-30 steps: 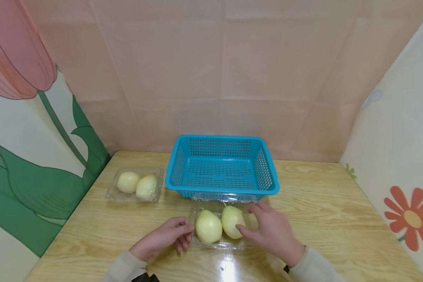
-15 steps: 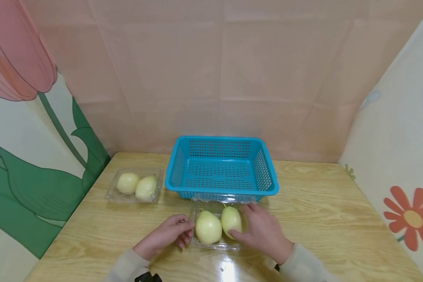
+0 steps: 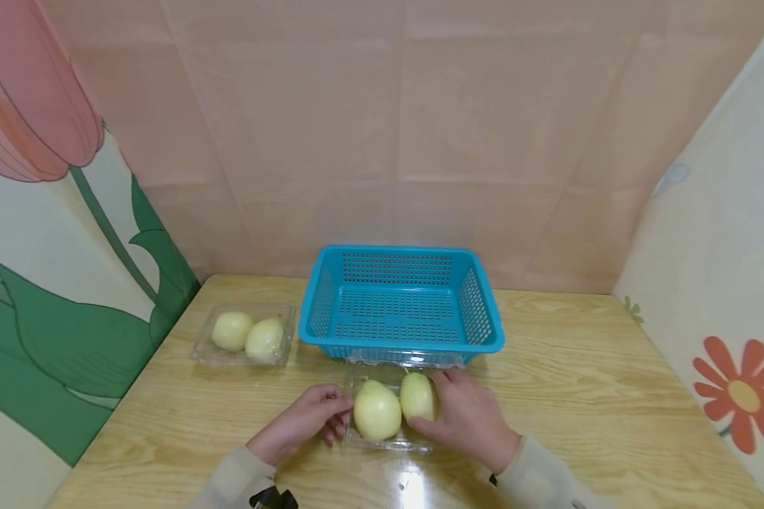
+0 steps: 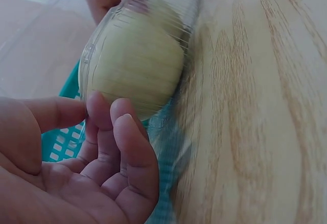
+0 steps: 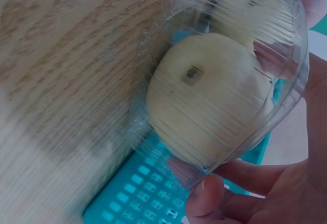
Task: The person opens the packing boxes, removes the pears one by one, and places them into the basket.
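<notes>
A clear plastic fruit box (image 3: 391, 445) lies in front with its lid folded back towards the basket. Two pale green pears sit in it side by side, a left pear (image 3: 377, 411) and a right pear (image 3: 418, 397). My left hand (image 3: 308, 417) pinches the box's left rim between thumb and fingertips, as the left wrist view shows. My right hand (image 3: 471, 420) curls round the right pear, thumb on the near side and fingers at the far side. In the right wrist view that pear (image 5: 204, 96) shows through the ribbed wall; some fingertips are hidden.
Just behind the box stands a blue plastic basket (image 3: 395, 311) with nothing in it. Another clear box (image 3: 242, 360) with two pears sits at the left. The wooden table (image 3: 586, 382) meets a pink backdrop and printed side walls.
My right hand has moved left and its fingers have drawn in round the right pear. The left hand stays at the box's left rim with only a slight shift.
</notes>
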Tool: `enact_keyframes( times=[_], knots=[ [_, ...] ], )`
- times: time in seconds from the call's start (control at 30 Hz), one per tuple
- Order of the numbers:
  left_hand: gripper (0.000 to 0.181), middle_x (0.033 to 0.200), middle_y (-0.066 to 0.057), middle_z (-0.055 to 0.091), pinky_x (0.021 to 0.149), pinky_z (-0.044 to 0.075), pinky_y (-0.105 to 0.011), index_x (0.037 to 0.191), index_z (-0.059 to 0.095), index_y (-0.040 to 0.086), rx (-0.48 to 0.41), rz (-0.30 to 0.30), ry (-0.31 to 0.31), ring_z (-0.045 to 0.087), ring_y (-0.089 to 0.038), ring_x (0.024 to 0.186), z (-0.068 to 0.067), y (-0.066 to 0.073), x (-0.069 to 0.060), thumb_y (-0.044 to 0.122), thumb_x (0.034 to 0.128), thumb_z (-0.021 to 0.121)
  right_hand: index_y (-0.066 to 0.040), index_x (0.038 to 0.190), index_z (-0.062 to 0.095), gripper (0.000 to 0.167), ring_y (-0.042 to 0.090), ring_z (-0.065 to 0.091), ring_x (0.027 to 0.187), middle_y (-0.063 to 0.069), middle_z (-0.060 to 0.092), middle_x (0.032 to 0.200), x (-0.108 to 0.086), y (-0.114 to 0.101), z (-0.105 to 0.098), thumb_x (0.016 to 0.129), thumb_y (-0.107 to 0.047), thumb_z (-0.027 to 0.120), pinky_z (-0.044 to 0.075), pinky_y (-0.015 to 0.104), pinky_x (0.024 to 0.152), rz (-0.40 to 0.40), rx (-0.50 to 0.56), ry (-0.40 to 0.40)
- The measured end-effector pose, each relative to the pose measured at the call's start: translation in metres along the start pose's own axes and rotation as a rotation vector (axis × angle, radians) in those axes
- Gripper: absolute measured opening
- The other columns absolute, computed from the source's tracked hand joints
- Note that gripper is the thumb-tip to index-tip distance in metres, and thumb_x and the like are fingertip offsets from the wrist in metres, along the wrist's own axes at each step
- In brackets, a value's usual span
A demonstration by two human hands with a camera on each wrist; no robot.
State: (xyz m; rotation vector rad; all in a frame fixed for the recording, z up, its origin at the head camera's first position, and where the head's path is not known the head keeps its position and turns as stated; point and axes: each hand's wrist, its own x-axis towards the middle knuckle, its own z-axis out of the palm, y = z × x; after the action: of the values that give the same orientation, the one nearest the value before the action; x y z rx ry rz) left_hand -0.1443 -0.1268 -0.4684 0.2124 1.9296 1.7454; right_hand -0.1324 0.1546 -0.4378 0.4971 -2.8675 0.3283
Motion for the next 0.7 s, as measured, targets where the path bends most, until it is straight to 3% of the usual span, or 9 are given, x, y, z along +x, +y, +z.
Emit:
enact_keyframes(
  times=[0.37, 0.7],
  knots=[
    [0.022, 0.081, -0.003, 0.060, 0.058, 0.051, -0.025, 0.101, 0.059, -0.001, -0.001, -0.014, 0.001, 0.057, -0.014, 0.068, -0.0003, -0.0014, 0.0030, 0.021, 0.1018, 0.054, -0.004, 0.110, 0.068, 0.072, 0.025, 0.064, 0.087, 0.009, 0.067, 0.100, 0.0021, -0.0008, 0.0017, 0.064, -0.056, 0.084, 0.057, 0.038, 0.064, -0.045, -0.011, 0.032],
    [0.019, 0.081, -0.004, 0.060, 0.059, 0.051, -0.026, 0.098, 0.057, 0.002, -0.010, -0.016, 0.001, 0.057, -0.014, 0.069, 0.0005, 0.0001, 0.0030, 0.021, 0.1014, 0.055, -0.005, 0.110, 0.067, 0.071, 0.022, 0.062, 0.084, 0.007, 0.066, 0.096, 0.0029, 0.0010, 0.0060, 0.062, -0.055, 0.083, 0.054, 0.036, 0.062, -0.035, -0.003, 0.021]
  ],
)
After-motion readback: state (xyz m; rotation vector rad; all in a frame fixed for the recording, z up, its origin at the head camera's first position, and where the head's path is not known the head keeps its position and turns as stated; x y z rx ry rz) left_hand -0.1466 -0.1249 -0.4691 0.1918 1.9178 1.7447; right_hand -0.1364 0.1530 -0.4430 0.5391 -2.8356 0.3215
